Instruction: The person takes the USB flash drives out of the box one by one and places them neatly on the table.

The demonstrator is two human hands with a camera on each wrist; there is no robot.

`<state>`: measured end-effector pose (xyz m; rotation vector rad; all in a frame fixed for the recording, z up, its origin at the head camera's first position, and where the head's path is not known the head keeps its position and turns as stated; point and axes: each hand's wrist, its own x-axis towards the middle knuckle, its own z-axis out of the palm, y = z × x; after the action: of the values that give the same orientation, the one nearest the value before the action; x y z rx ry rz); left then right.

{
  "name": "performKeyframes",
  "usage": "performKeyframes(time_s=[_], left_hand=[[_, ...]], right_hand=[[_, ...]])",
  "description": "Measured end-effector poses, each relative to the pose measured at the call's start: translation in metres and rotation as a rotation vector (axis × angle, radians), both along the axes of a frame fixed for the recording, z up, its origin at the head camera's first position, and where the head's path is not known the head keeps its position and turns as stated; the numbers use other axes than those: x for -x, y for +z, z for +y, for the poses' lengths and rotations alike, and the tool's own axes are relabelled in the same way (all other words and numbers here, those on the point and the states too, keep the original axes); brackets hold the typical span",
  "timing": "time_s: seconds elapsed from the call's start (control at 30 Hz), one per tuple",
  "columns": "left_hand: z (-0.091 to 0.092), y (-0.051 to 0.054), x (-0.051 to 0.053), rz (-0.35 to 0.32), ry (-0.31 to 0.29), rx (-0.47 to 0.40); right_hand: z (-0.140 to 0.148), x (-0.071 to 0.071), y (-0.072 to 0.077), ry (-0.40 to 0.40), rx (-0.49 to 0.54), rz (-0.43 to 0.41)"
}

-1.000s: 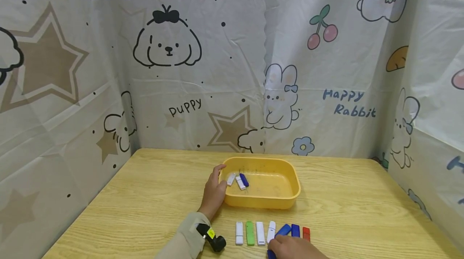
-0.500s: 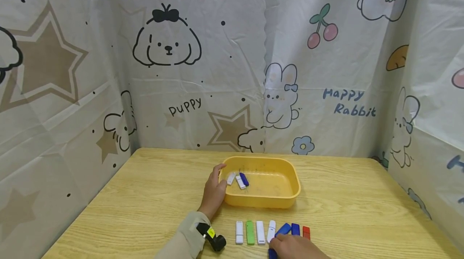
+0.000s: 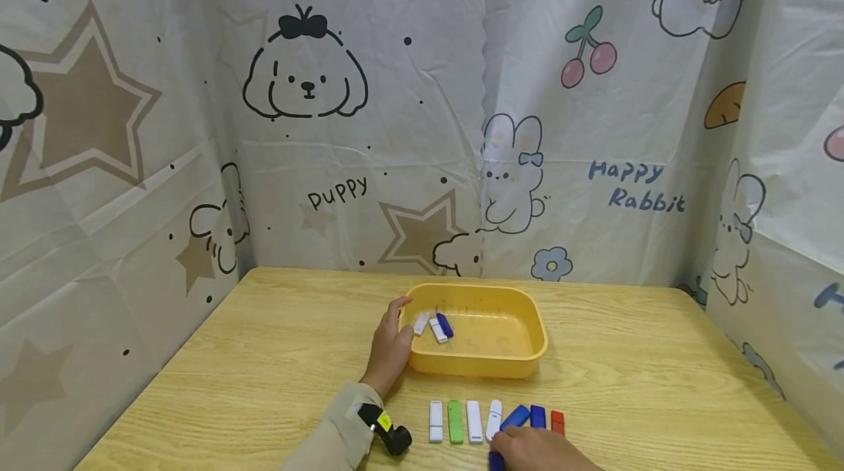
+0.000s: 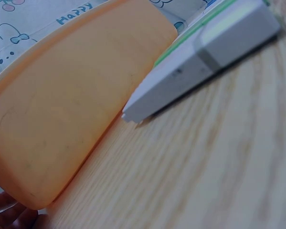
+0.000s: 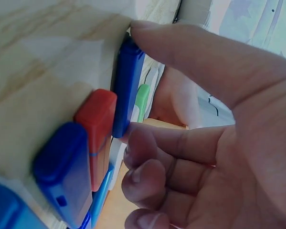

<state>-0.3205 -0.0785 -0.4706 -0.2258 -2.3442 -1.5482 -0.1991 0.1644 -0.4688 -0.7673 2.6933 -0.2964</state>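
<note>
By the look of it, the step in hand was work on a single dark blue stick (image 3: 497, 461), lying nearest the person on the counter (image 3: 264, 383). The right hand (image 3: 541, 449) had its grip narrowed on that stick, thumb (image 5: 181, 45) at 1 end and index finger (image 5: 185, 143) at the other. Whether the stick rested on the counter or stood slightly off it was hard to tell.

Beyond it ran a row of 7: a white stick (image 3: 436, 422), a green stick (image 3: 455, 422), 2 more white, a tilted blue stick (image 3: 515, 417), another dark blue and a red stick (image 3: 557, 423). The left hand (image 3: 389, 350) gripped the left end of a yellow tub (image 3: 475, 366), with 3 sticks inside near that end.

The next move, I judged, called for even pressure on both ends, with the other fingers (image 5: 145, 183) kept off the neighbouring sticks.
</note>
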Motion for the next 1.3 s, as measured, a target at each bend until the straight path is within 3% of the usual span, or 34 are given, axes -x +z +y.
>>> performKeyframes(time_s=[0.17,0.33,0.6,0.87,0.97,1.13,1.3], left_hand=[[0.0,0.001,-0.001,-0.014,-0.005,-0.007],[0.0,0.002,-0.001,-0.022,-0.005,-0.01],[-0.001,0.001,-0.001,-0.021,-0.004,-0.012],[-0.001,0.002,0.0,-0.008,-0.007,-0.007],[-0.001,0.002,0.001,0.005,-0.004,-0.003],[-0.001,-0.001,0.002,0.003,0.005,0.001],[-0.001,-0.002,0.002,0.003,0.01,-0.007]], right_hand=[[-0.002,-0.001,0.002,0.002,-0.002,0.003],[-0.005,-0.006,0.014,0.023,0.002,0.019],[0.004,0.003,0.001,0.108,0.043,0.068],[-0.007,-0.02,0.059,0.11,0.147,0.077],[-0.007,-0.019,0.065,0.107,0.199,0.079],[-0.01,-0.014,0.075,0.003,0.27,0.045],[-0.013,-0.001,0.084,0.031,0.313,0.208]])
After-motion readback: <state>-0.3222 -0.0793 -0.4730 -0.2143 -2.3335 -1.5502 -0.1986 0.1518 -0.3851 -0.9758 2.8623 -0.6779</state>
